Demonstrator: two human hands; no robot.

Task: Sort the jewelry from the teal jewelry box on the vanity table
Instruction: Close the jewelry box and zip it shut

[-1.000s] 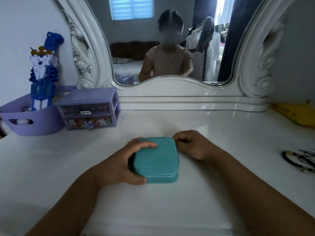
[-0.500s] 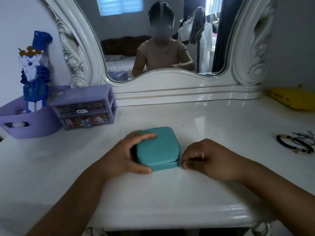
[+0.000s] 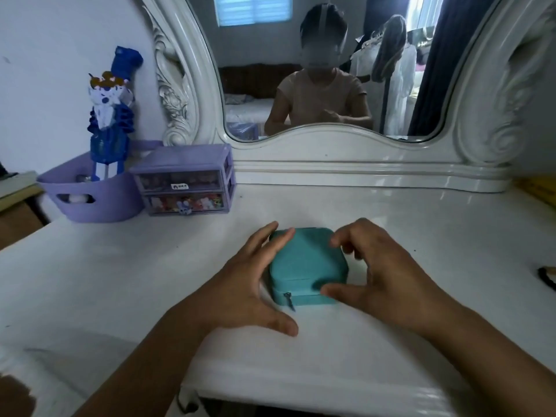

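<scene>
The teal jewelry box (image 3: 307, 261) lies with its lid down on the white vanity table (image 3: 421, 236), near the front edge. Its zipper pull (image 3: 288, 300) hangs at the front left corner. My left hand (image 3: 240, 284) lies along the box's left side, its straight fingers touching the top left edge and its thumb spread out on the table in front. My right hand (image 3: 382, 266) grips the box's right side, with the thumb on the front face by the seam and curled fingers over the far right corner.
A purple mini drawer unit (image 3: 183, 182) and a purple basket (image 3: 90, 194) holding a blue and white figure (image 3: 109, 115) stand at the back left. The ornate mirror (image 3: 331, 70) runs along the back. A dark bracelet (image 3: 548, 278) and a yellow object (image 3: 538, 191) lie at the right edge.
My right hand travelled from the box's back corner round its right side to the front, and the zipper pull now hangs at the front left. My left hand loosened its grip and its fingers straightened.
</scene>
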